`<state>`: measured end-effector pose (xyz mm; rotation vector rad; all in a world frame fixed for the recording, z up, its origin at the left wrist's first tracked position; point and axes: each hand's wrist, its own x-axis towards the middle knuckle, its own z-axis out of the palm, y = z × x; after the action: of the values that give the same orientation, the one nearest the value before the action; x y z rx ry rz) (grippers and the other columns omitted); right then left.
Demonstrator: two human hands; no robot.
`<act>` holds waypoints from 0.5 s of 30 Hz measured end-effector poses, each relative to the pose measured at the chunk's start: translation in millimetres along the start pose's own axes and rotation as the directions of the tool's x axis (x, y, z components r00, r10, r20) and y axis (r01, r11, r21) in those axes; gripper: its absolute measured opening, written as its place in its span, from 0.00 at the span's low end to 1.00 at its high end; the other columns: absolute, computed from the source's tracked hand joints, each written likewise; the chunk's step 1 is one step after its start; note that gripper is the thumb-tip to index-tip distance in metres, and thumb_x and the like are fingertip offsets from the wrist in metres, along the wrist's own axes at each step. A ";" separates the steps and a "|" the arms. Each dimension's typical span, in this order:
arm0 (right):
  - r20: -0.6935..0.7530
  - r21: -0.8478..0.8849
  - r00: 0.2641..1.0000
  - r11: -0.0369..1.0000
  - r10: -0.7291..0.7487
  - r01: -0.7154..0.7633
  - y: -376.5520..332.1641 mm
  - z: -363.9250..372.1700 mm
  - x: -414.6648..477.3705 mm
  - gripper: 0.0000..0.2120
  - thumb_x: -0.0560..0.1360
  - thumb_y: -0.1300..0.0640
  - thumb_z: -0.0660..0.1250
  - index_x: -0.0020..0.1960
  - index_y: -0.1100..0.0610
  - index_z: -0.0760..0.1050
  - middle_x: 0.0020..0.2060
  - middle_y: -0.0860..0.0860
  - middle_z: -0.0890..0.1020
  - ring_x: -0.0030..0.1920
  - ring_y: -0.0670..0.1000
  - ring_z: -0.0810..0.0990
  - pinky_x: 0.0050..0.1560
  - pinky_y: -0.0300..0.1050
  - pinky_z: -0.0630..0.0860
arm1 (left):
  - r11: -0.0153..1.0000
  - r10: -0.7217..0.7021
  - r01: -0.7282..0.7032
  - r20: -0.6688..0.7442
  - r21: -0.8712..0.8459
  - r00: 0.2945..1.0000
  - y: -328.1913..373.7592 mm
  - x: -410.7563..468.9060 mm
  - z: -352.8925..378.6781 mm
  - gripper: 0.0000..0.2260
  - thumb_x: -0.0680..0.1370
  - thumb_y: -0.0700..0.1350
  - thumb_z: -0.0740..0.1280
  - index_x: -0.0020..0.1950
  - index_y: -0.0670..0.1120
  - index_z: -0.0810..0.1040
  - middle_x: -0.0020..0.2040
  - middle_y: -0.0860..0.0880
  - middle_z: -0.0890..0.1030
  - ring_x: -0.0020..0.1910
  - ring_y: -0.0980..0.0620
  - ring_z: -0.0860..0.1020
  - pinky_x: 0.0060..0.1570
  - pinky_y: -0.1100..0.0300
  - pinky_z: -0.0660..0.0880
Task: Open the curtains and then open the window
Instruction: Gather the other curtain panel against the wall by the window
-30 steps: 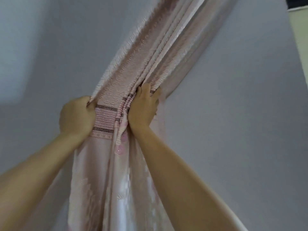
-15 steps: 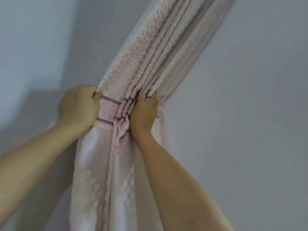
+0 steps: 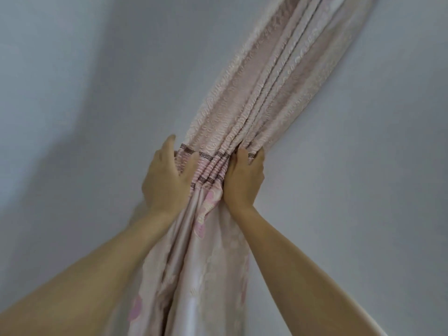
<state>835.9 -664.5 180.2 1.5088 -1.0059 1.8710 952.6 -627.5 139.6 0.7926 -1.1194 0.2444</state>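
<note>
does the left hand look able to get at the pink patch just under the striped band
Probably yes, if it lets go: the left hand grips the gathered curtain at the striped band, and the pink patch lies uncovered just below, between it and the right hand.

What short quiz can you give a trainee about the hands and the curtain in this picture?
1. True or false: the left hand grips the curtain at its striped band.
2. Where is the right hand? A) hanging free, touching nothing B) gripping the gathered folds at the right end of the band C) out of view
3. Fill the gap: the surface behind the curtain is a plain grey ____.

Key: 1 true; 2 B; 3 wall.
</note>
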 end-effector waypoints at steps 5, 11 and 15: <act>0.036 0.052 0.994 0.993 -0.105 0.103 21.5 -53.3 -9.0 0.11 0.76 0.56 0.53 0.47 0.62 0.68 0.63 0.64 0.68 0.52 0.64 0.74 0.47 0.53 0.72 | 0.990 0.131 -0.140 0.240 0.018 0.962 18.6 -87.3 16.3 0.47 0.60 0.67 0.63 0.72 0.50 0.47 0.72 0.39 0.62 0.70 0.40 0.65 0.63 0.43 0.66; 0.174 0.237 0.980 0.970 -0.093 0.050 39.7 -99.3 -21.5 0.31 0.72 0.42 0.53 0.67 0.61 0.56 0.65 0.57 0.66 0.63 0.51 0.66 0.63 0.44 0.64 | 0.882 -0.268 0.420 0.507 -0.213 0.820 25.3 -103.8 34.3 0.42 0.70 0.45 0.71 0.75 0.54 0.46 0.63 0.53 0.69 0.57 0.50 0.73 0.52 0.62 0.68; 0.219 0.281 0.976 0.957 0.005 -0.068 36.0 -103.7 -23.0 0.37 0.74 0.47 0.61 0.73 0.58 0.45 0.74 0.56 0.54 0.73 0.52 0.55 0.73 0.47 0.54 | 0.877 -0.287 0.425 0.465 -0.224 0.838 28.1 -101.6 32.9 0.21 0.72 0.40 0.67 0.64 0.49 0.69 0.50 0.51 0.78 0.39 0.58 0.75 0.36 0.67 0.70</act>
<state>753.5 -600.2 139.7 1.9100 -0.8875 1.9768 868.8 -609.2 70.1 0.7642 -1.3405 -0.4447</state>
